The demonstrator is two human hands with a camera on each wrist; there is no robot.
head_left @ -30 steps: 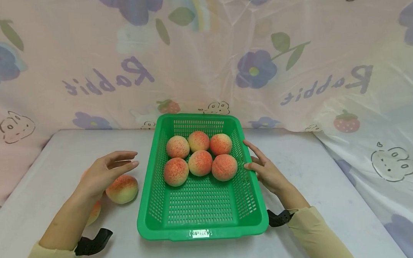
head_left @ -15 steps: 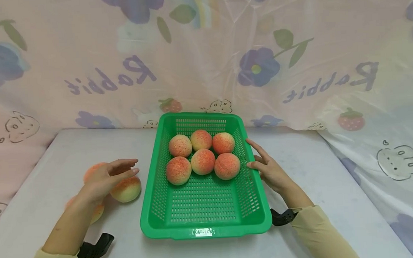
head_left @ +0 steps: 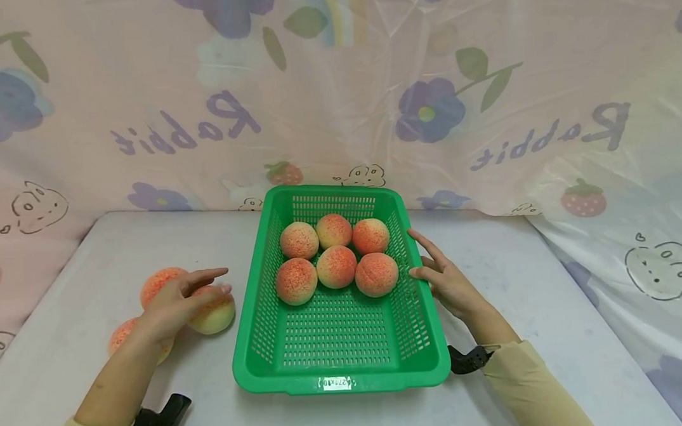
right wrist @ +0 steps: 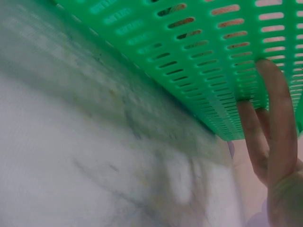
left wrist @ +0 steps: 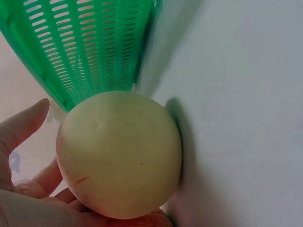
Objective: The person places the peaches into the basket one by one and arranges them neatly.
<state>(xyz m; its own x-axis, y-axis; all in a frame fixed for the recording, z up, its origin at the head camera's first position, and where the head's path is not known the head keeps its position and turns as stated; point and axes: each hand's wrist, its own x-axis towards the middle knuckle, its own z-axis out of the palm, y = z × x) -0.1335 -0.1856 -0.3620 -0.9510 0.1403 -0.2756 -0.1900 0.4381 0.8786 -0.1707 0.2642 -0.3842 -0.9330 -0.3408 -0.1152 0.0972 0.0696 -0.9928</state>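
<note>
My left hand (head_left: 170, 309) hovers over a peach (head_left: 215, 317) on the table, left of the green basket (head_left: 388, 381). In the left wrist view, the thumb stands clear of that pale-sided peach (left wrist: 120, 151); the other fingers lie beside it, partly hidden, so contact is hard to tell. Two more peaches sit by this hand: one behind it (head_left: 158, 284) and one partly covered by the forearm (head_left: 120, 337). My right hand (head_left: 450, 287) touches the basket's right side, its extended fingers (right wrist: 279, 109) against the slotted wall. Several peaches (head_left: 336, 267) rest inside the basket.
The basket's front half shows its bare slotted floor (head_left: 335, 340). A white cloth covers the table (head_left: 509, 269). Behind it hangs a printed curtain (head_left: 325, 112) with flowers and rabbits. A black strap mount (head_left: 161, 419) sits on the left wrist.
My left hand has come down onto the peach beside the basket, uncovering more of the two other loose peaches. The right hand stays at the basket's side. The whole view has shifted slightly.
</note>
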